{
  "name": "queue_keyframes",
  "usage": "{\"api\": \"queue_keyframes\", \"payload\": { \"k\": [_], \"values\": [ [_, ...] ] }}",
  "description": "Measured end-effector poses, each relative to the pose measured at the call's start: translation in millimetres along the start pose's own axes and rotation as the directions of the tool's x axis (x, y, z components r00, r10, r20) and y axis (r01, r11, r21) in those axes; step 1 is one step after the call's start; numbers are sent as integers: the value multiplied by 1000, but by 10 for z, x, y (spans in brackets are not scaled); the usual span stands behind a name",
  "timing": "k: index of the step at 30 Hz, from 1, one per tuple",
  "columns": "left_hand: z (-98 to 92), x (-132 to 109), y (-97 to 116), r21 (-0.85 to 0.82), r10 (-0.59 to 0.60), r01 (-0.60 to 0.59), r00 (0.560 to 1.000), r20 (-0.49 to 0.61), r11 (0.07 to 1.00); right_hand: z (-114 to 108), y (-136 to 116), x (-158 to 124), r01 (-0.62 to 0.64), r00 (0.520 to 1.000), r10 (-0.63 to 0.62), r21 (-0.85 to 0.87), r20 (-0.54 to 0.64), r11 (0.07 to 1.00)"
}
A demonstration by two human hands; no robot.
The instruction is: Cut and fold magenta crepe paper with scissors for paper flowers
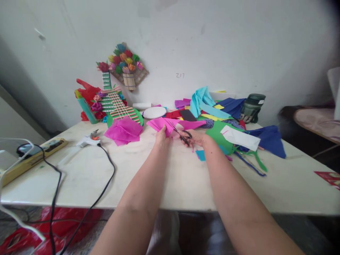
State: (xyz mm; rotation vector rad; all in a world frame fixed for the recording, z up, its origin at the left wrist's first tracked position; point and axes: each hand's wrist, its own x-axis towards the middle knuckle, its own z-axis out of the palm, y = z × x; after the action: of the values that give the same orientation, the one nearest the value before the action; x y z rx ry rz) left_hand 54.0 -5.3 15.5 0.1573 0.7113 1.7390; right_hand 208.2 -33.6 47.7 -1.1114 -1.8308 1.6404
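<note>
My left hand [162,137] pinches a piece of bright pink crepe paper [191,124] by its lower edge, above the middle of the table. In my right hand [195,137] is a pair of dark-handled scissors [185,136]; the blades point up and left and lie against the pink paper. A second pink sheet [124,130] rests to the left, partly over the green base of a stick-and-flower craft [120,106]. Green paper [220,136] and a small blue scrap [201,155] lie close to my right hand.
A hot glue gun [89,140] with a black cord and a power strip [39,157] are on the left. Coloured paper, a phone [187,115], a white roll and a dark bottle [252,108] stand or lie toward the wall. A flower craft [129,67] is on the wall.
</note>
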Motion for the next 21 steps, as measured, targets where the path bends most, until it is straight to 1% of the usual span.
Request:
{"api": "queue_keyframes", "payload": {
  "k": [3,10,16,21],
  "values": [
    [12,-26,6,-10,-8,8,1000,-3,1000,-4,10,9,-3,1000,3,-12,24,1000],
    [35,-106,33,-36,-28,28,1000,-6,999,0,23,23,9,1000,-9,-12,-8,1000],
    [40,-99,45,-42,-29,27,998,-50,999,-12,35,38,7,1000,-7,-10,-14,1000],
    [44,-82,47,-43,-37,35,998,-45,998,-11,38,44,8,1000,-8,-4,-21,1000]
  ]
}}
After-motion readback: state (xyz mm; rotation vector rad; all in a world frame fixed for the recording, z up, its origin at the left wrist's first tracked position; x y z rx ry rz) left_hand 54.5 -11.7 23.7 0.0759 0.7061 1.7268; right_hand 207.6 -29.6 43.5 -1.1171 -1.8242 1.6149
